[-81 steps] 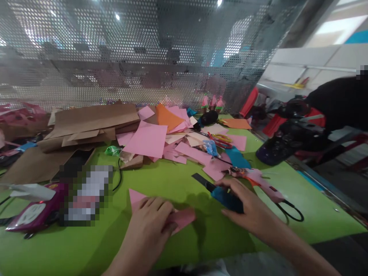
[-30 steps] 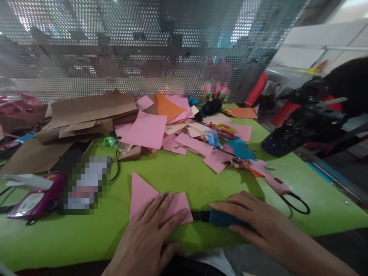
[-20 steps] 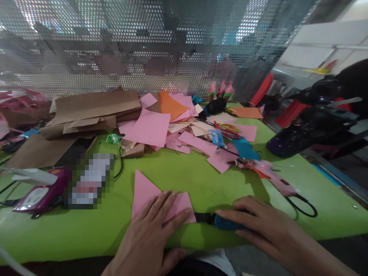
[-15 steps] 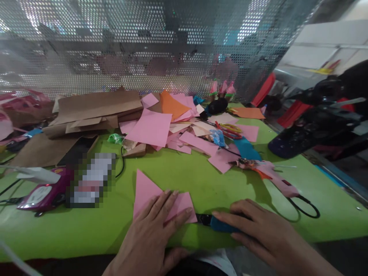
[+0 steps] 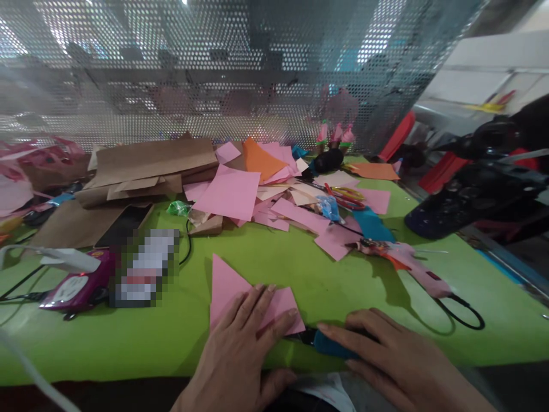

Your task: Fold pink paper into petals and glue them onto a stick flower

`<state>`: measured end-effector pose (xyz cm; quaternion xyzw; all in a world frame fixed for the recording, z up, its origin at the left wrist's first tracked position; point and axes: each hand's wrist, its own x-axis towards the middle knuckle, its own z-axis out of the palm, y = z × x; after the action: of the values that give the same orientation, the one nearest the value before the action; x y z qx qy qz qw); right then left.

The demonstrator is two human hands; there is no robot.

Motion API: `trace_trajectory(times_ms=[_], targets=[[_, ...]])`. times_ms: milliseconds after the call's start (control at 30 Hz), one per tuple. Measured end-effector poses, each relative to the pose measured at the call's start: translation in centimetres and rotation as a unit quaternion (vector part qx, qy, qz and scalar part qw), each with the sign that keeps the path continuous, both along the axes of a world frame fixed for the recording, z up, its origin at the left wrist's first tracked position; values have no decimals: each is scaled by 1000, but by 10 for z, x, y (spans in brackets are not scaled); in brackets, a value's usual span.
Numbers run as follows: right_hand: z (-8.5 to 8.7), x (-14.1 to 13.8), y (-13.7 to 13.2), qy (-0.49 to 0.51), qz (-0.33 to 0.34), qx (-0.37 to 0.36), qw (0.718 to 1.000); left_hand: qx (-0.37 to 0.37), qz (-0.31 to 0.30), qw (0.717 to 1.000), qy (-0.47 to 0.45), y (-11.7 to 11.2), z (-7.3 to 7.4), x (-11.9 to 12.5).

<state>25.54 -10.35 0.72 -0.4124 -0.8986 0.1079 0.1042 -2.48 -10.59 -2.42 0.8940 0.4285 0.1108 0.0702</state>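
Note:
A folded sheet of pink paper (image 5: 227, 286) lies on the green tabletop, one pointed corner standing out at the upper left. Spread across it, my left hand (image 5: 240, 337) presses the paper flat with fingers extended. My right hand (image 5: 386, 349) is closed around a blue-handled cutter (image 5: 330, 344). The cutter's dark front part reaches the lower right edge of the paper, and its thin tip goes in at the fold, partly hidden. Whether the tip lies under the sheet or between its layers, I cannot tell.
Behind the hands lie pink paper scraps (image 5: 231, 191), brown paper (image 5: 150, 163) and red-handled scissors (image 5: 345, 197). A pink glue gun (image 5: 412, 266) with a cord sits right. Leftward are a purple power strip (image 5: 81, 283) and a pixelated phone-like item (image 5: 148, 269). A dark bottle (image 5: 437, 212) stands right.
The view has shifted, so everything sits slightly further right. The cutter's front has moved closer in against the paper's edge. My left hand still holds the paper down.

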Motion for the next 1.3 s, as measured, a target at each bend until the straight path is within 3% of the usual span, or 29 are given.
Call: trace_trajectory(times_ms=[200, 500, 700, 933, 1300], targets=[[-2, 7, 1, -4, -49, 27, 998, 4, 66, 997, -31, 9, 0, 21], [-2, 7, 5, -6, -39, 39, 998, 36, 30, 999, 9, 16, -2, -16], [-3, 2, 5, -5, -41, 29, 999, 51, 33, 998, 6, 14, -5, -13], [-1, -14, 3, -10, -8, 23, 1000, 26, 39, 999, 7, 13, -1, -13], [-3, -30, 1, -12, -12, 12, 1000, 15, 39, 999, -6, 11, 4, -9]])
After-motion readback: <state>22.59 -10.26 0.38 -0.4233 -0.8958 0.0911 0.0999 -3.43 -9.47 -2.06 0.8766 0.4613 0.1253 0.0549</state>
